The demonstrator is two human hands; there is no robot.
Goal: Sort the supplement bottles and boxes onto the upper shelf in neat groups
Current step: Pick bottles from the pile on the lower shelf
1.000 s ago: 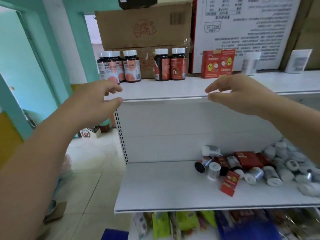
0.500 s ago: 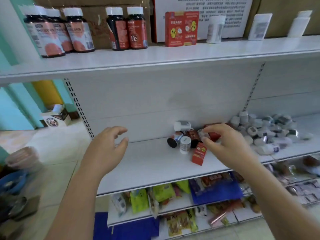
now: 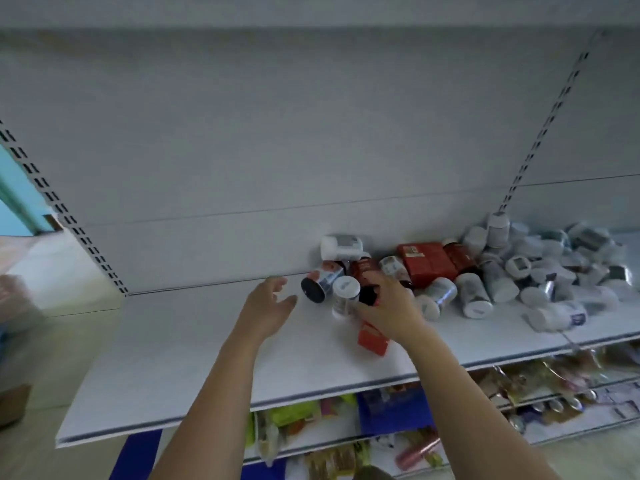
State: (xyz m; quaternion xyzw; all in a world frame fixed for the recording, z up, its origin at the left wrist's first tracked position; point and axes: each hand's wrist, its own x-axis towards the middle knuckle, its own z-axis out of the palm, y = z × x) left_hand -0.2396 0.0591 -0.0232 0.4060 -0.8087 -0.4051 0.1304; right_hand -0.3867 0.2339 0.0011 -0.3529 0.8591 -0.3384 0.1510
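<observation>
A heap of supplement bottles and boxes lies on the white lower shelf (image 3: pixel 194 358). My right hand (image 3: pixel 389 311) is closed around a dark red bottle (image 3: pixel 365 273) at the heap's left end. Just left of it stands a white-capped bottle (image 3: pixel 345 297), and a dark bottle (image 3: pixel 320 284) lies on its side. My left hand (image 3: pixel 266 306) hovers open beside them, holding nothing. A small red box (image 3: pixel 372 341) lies half under my right wrist. A larger red box (image 3: pixel 426 263) rests behind. Only the underside of the upper shelf (image 3: pixel 311 12) shows.
Many white bottles (image 3: pixel 540 275) are piled at the right of the lower shelf. A white bottle (image 3: pixel 341 245) lies against the back panel. Below, another shelf (image 3: pixel 346 441) holds coloured packets. The floor shows at the left.
The view has dropped from the upper shelf to the lower one. Both hands came down and forward; my right hand has closed on the dark red bottle, and my left hand has neared the heap.
</observation>
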